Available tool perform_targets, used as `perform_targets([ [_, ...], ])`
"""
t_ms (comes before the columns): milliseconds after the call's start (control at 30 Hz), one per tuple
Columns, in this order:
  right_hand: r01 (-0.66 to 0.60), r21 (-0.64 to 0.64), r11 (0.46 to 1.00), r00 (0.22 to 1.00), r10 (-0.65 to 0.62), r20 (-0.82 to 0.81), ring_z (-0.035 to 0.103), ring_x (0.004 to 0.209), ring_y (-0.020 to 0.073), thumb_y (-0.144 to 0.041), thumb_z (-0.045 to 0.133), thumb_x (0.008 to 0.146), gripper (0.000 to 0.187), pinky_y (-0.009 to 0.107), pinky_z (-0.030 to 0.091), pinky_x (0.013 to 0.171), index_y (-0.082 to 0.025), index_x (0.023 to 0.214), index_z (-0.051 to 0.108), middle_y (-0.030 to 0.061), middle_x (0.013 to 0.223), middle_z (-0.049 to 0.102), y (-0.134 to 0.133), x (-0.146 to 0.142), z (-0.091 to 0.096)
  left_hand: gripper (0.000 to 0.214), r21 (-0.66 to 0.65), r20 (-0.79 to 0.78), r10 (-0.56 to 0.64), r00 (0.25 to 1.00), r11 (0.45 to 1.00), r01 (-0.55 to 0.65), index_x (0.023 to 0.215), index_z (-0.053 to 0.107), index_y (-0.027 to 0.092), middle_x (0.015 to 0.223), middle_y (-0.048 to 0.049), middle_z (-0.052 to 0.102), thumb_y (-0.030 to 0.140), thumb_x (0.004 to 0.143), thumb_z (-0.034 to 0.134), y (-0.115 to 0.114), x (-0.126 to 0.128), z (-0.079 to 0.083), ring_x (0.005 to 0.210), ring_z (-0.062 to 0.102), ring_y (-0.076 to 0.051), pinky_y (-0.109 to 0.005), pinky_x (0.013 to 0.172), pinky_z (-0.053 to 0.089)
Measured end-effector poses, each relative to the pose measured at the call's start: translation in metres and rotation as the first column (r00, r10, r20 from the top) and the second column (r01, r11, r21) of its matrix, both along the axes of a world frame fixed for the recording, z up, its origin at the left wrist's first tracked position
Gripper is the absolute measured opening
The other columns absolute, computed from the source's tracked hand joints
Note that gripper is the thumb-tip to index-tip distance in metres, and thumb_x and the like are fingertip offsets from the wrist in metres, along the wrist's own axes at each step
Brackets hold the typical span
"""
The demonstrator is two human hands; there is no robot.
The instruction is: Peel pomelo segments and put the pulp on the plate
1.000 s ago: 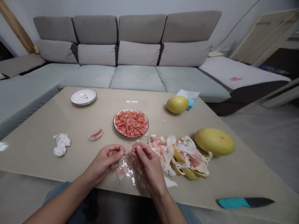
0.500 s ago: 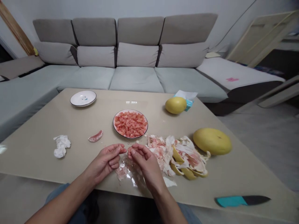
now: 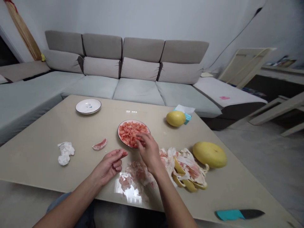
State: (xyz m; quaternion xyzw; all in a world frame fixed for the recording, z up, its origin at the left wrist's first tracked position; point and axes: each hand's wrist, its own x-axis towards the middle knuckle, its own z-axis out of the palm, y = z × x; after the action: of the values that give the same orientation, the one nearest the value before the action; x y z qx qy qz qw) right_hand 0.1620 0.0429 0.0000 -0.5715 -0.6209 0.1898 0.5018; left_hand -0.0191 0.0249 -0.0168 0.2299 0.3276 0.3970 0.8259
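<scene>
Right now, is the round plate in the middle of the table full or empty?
Full: chopped pink pomelo flesh covers the plate almost to its rim.

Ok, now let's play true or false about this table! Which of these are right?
The right hand is above the round white plate of chopped pink pomelo pieces. True.

The left hand is holding a knife. False: the knife with a teal handle and black blade lies on the beige table, away from both hands.

A big round yellow pomelo sits beside the pile of yellow and white peel. True.

The crumpled white tissue is on the small white plate. False: the crumpled white tissue lies on the table, apart from the small white plate.
</scene>
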Motion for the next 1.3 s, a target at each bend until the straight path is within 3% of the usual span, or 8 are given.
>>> perform_targets([
  [100,-0.126,-0.066,0.99,0.992,0.126,-0.01,0.064,0.091,0.0206,-0.019,0.055,0.089,0.019,0.032,0.054,0.075,-0.022,0.099,0.071,0.0069,0.098,0.069,-0.038,-0.008,0.001,0.019,-0.007,0.048,-0.052,0.998,0.999,0.052,0.09,0.067,0.011,0.095,-0.005,0.063,0.023,0.079,0.075,-0.006,0.001,0.005,0.046,0.031,0.003,-0.012,0.045,0.029],
  [233,-0.157,-0.063,0.986,0.987,0.154,-0.05,0.065,0.083,0.0187,-0.021,0.057,0.09,0.016,0.029,0.053,0.069,-0.023,0.096,0.072,0.0054,0.093,0.07,-0.064,-0.014,0.001,0.018,0.076,-0.032,-0.05,0.998,0.996,0.053,0.089,0.067,0.01,0.088,-0.0027,0.06,0.026,0.081,0.073,-0.012,0.004,0.007,0.047,0.03,0.002,-0.014,0.046,0.027],
  [600,-0.196,0.04,0.98,0.976,0.191,0.108,0.065,0.082,0.0181,-0.016,0.055,0.09,0.018,0.03,0.053,0.071,-0.023,0.099,0.068,0.0062,0.092,0.068,-0.066,-0.007,-0.002,0.027,0.207,-0.243,0.011,0.97,0.977,0.041,0.087,0.068,0.013,0.07,0.0031,0.051,0.034,0.074,0.078,-0.013,0.012,0.008,0.05,0.03,-0.003,-0.019,0.047,0.023],
  [833,-0.176,0.089,0.98,0.951,0.146,0.272,0.064,0.076,0.0184,-0.014,0.052,0.09,0.017,0.028,0.05,0.067,-0.02,0.092,0.068,0.0068,0.084,0.069,-0.066,-0.008,-0.004,0.03,0.24,-0.3,0.034,0.953,0.97,0.041,0.087,0.069,0.013,0.074,0.0016,0.055,0.037,0.072,0.079,-0.014,0.012,0.005,0.051,0.033,-0.003,-0.02,0.047,0.023],
  [1067,-0.142,0.111,0.984,0.961,0.11,0.252,0.061,0.068,0.0164,-0.01,0.051,0.084,0.017,0.026,0.046,0.063,-0.02,0.082,0.065,0.0044,0.076,0.067,-0.066,-0.014,-0.004,0.028,0.127,-0.203,-0.007,0.979,0.991,0.033,0.089,0.068,0.011,0.076,0.0003,0.056,0.031,0.072,0.08,-0.014,0.012,0.004,0.049,0.032,-0.001,-0.017,0.047,0.025],
  [1300,-0.106,0.133,0.985,0.976,0.077,0.206,0.061,0.067,0.0164,-0.007,0.051,0.081,0.019,0.026,0.046,0.062,-0.021,0.08,0.064,0.0037,0.075,0.066,-0.067,-0.015,-0.005,0.021,0.021,-0.023,-0.08,0.997,0.997,0.08,0.086,0.067,0.01,0.063,0.0064,0.041,0.025,0.076,0.078,-0.015,0.014,0.004,0.047,0.024,-0.001,-0.015,0.045,0.024],
])
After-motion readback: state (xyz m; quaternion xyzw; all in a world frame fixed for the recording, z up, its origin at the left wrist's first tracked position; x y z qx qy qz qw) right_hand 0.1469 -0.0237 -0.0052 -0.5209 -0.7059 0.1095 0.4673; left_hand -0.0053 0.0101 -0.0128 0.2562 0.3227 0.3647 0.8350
